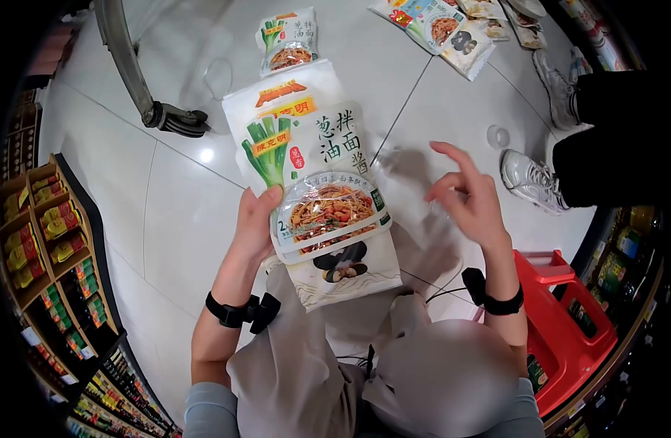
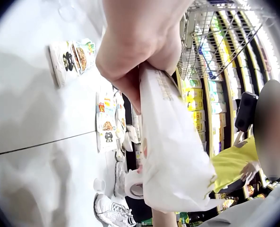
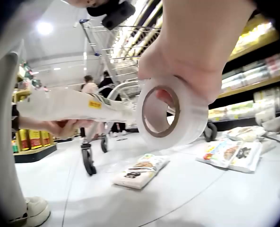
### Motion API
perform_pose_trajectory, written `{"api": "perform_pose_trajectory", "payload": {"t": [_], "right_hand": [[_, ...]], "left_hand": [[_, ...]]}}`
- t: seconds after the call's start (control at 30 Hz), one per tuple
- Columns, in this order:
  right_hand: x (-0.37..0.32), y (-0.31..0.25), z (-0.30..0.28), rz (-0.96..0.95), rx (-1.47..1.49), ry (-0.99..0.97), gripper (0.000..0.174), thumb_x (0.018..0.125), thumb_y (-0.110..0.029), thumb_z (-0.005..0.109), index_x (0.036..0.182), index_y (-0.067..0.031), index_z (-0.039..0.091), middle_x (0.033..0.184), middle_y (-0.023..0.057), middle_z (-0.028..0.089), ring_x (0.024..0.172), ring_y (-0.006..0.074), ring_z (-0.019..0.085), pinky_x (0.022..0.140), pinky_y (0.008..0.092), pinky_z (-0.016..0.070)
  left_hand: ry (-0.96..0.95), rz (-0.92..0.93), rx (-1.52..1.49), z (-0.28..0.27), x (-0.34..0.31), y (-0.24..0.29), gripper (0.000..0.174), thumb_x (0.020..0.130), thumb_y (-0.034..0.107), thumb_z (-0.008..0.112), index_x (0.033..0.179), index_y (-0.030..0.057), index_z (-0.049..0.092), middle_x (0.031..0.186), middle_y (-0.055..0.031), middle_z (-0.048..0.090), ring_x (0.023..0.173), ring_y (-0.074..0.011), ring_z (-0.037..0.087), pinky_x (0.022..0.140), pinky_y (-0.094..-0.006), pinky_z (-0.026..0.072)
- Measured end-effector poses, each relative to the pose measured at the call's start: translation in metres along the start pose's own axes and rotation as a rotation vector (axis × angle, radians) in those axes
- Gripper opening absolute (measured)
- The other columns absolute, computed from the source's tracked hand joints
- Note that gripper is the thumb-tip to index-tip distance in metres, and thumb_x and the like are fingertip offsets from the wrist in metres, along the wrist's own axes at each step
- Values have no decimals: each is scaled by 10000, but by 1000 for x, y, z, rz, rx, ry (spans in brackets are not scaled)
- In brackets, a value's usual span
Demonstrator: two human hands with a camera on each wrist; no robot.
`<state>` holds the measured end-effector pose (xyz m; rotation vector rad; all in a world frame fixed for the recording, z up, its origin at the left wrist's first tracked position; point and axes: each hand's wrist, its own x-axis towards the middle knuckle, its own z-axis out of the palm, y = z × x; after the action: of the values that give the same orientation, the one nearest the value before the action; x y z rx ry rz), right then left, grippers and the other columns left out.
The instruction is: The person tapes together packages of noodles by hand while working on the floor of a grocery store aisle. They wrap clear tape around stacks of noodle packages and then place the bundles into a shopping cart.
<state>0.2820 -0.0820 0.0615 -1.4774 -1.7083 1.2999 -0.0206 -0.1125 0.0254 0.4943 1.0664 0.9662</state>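
My left hand [image 1: 255, 223] grips a white noodle pack [image 1: 350, 281] by its left edge, thumb on top. A sauce pouch [image 1: 332, 212] with scallion and noodle pictures lies flat against the pack's printed face under that thumb. In the left wrist view the white pack [image 2: 173, 151] shows edge-on below the fingers. My right hand [image 1: 470, 201] is to the right of the pack, apart from it, index finger raised. Seen from the right wrist, that hand holds a wide roll of clear tape [image 3: 193, 120] with a brown cardboard core.
A similar pack with a pouch [image 1: 288, 44] lies ahead on the tiled floor; more packs [image 1: 452, 36] lie at upper right. Another tape roll [image 1: 498, 136] rests near a person's white shoes [image 1: 533, 179]. A red stool [image 1: 562, 292] stands right, a cart wheel [image 1: 178, 120] ahead left, shelves [image 1: 51, 241] left.
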Motion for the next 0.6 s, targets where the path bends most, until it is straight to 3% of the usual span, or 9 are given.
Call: {"api": "perform_pose_trajectory", "payload": {"t": [0.03,0.17,0.23,0.33,0.37,0.43,0.47,0.53,0.6], "right_hand": [[0,-9,3,-122,-237,-32,401,764,-167,596,1142,-72,505,618,21,599,445,136,505,455,230,393],[14,-24,24,-399,-518,10,462,694,-100,659,1142,-91,546,636,17,603,474,185,531,464,245,412],[23,-26,31,-488,-689,-18,304,703,-125,657,1003,-94,619,648,16,611,546,195,568,509,246,449],[29,0,41,-698,-656,82,252,727,-152,617,978,-177,614,609,-33,564,545,152,568,487,269,450],[27,3,35,-700,-654,82,252,727,-152,617,978,-177,614,609,-33,564,545,152,568,487,269,450],[19,8,20,-400,-142,-213,105,772,-101,576,863,-111,627,660,-8,596,595,150,586,543,245,459],[19,7,21,-399,-141,-217,105,772,-101,576,863,-111,627,660,-8,596,595,150,586,543,245,459],[20,7,26,-239,288,-359,97,818,-56,534,837,-32,626,718,41,630,656,131,602,601,227,461],[27,5,34,-112,374,-371,119,838,-58,522,878,-2,619,746,51,637,686,110,595,621,222,459]], "left_hand": [[-2,8,16,-2,0,0,405,859,179,509,1183,-50,424,1107,-144,548,944,-188,575,790,-314,491],[16,-5,74,0,-2,3,409,860,175,506,1188,-53,419,1115,-147,543,945,-190,575,790,-313,492],[-20,11,39,-1,-3,2,417,859,175,507,1194,-55,413,1117,-148,542,942,-194,577,790,-312,493],[19,14,55,-1,-6,1,465,843,218,536,1198,-53,409,1111,-146,545,935,-198,581,791,-311,494],[21,15,55,-3,-6,1,465,843,218,536,1198,-53,409,1111,-146,545,935,-198,581,791,-311,494],[17,-7,-8,-11,-10,3,536,812,282,579,1197,-50,410,1103,-143,548,939,-199,581,796,-307,492],[-5,-49,12,-15,-11,6,635,775,335,617,1228,-40,378,1131,-142,530,983,-205,562,824,-314,478],[-31,-23,17,-14,-15,5,677,764,353,630,1246,-35,356,1155,-141,514,1009,-207,547,837,-319,470],[-76,13,64,-9,-19,4,783,736,409,658,1286,-21,304,1210,-134,474,1071,-207,508,867,-332,447]]}}
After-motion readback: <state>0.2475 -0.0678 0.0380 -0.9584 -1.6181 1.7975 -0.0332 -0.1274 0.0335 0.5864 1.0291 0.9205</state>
